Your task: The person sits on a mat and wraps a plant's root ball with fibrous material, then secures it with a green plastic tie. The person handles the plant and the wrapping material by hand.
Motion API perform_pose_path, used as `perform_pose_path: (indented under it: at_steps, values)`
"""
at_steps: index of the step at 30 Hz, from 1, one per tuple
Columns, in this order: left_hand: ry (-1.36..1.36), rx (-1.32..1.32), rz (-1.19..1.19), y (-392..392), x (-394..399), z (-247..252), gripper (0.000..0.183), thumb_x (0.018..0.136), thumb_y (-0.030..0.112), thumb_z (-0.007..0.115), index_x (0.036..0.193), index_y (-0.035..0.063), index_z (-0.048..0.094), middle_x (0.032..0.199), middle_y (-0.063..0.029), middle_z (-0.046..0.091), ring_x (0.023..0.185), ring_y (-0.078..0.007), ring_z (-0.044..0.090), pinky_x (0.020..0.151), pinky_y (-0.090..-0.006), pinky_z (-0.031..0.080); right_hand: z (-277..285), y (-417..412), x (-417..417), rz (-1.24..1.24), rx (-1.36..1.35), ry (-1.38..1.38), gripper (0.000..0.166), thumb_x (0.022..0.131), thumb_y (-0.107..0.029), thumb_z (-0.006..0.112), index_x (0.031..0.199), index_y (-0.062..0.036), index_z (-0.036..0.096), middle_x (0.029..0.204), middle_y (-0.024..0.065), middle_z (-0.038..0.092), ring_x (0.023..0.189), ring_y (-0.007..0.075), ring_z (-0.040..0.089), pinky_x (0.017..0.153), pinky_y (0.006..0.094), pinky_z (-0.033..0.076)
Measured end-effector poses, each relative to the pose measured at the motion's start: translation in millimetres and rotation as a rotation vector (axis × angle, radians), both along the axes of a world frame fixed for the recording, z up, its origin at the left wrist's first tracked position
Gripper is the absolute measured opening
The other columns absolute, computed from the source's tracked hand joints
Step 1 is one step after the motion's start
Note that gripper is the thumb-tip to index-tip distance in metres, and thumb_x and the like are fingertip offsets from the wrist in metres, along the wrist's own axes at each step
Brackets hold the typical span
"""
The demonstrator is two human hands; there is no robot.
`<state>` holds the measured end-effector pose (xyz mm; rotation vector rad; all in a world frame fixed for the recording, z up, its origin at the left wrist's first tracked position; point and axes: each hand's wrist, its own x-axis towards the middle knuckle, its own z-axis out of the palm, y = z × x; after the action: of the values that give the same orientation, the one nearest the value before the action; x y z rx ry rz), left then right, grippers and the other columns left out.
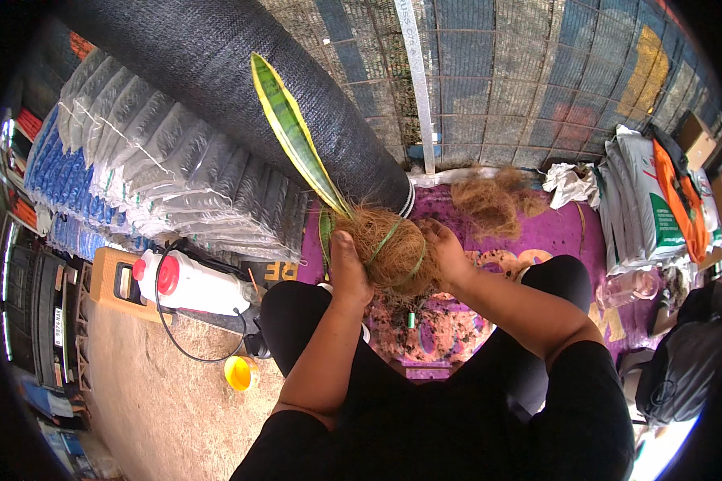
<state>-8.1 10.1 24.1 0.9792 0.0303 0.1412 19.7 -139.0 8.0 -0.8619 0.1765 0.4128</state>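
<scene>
A snake plant leaf [295, 135], green with yellow edges, rises from a ball of brown coir fibre [391, 246] in front of me. Green string [386, 242] is wound around the ball. My left hand [350, 266] cups its left side, thumb up. On the opposite side, my right hand [446, 252] presses its fingers against the fibre; whether they also pinch the string cannot be made out. Another striped leaf [325, 231] shows behind my left hand. Below the ball, a small green-and-white cylinder [411, 320] lies on the soil-strewn purple printed sheet [430, 207].
Loose coir [493, 201] lies beyond my right hand. A white-and-red pressure sprayer [195, 279] and a yellow cup [240, 373] are at left. Stacked plastic-wrapped packs [174, 162] adjoin a large black netting roll [265, 78]. Bags [635, 198] and a clear jar [629, 290] stand right.
</scene>
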Motion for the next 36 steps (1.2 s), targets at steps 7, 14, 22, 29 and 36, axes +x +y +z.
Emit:
perform_pose_path:
  at_steps: [7,14,22,29,36]
  values:
    - [0.046,-0.265,-0.123,-9,-5,9,0.073,0.085,0.058,0.051,0.136,0.0105,0.032,0.132,-0.0103,0.042,0.119,-0.0298,0.046,0.098,-0.0483,0.041,-23,-9,14,0.147,0.104,0.136,0.029,0.090,-0.008,0.048,0.116,0.0017,0.050,0.108,0.0133,0.060,0.097,0.0246,0.061,0.081,0.0393,0.051]
    - [0.000,0.066,-0.090,-16,-2,-6,0.086,0.078,0.045,0.069,0.141,0.0114,0.023,0.136,-0.0090,0.039,0.126,-0.0276,0.039,0.103,-0.0477,0.035,1,-11,8,0.111,0.232,0.131,0.035,0.093,-0.018,0.042,0.120,0.0017,0.050,0.117,0.0155,0.057,0.104,0.0289,0.058,0.091,0.0447,0.047]
    - [0.151,-0.146,-0.234,-15,2,-14,0.076,0.078,0.049,0.066,0.136,0.0139,0.031,0.129,-0.0075,0.046,0.117,-0.0274,0.048,0.096,-0.0487,0.043,5,-10,1,0.027,0.139,0.167,0.033,0.092,-0.018,0.047,0.119,0.0000,0.052,0.117,0.0146,0.058,0.105,0.0286,0.058,0.092,0.0445,0.047]
    - [0.196,-0.342,-0.126,-18,-3,3,0.066,0.082,0.053,0.058,0.129,0.0095,0.042,0.120,-0.0105,0.054,0.111,-0.0277,0.054,0.093,-0.0458,0.045,-14,-11,11,0.086,-0.092,-0.243,0.017,0.092,-0.012,0.051,0.105,-0.0027,0.055,0.100,0.0069,0.062,0.094,0.0176,0.061,0.079,0.0326,0.049]
    - [0.029,-0.555,-0.133,-7,-3,21,0.067,0.081,0.060,0.051,0.129,0.0130,0.044,0.122,-0.0115,0.053,0.110,-0.0295,0.054,0.090,-0.0463,0.048,-26,-2,10,-0.030,-0.625,-0.857,0.020,0.084,0.004,0.054,0.103,-0.0006,0.057,0.096,0.0147,0.064,0.092,0.0193,0.062,0.078,0.0301,0.047]
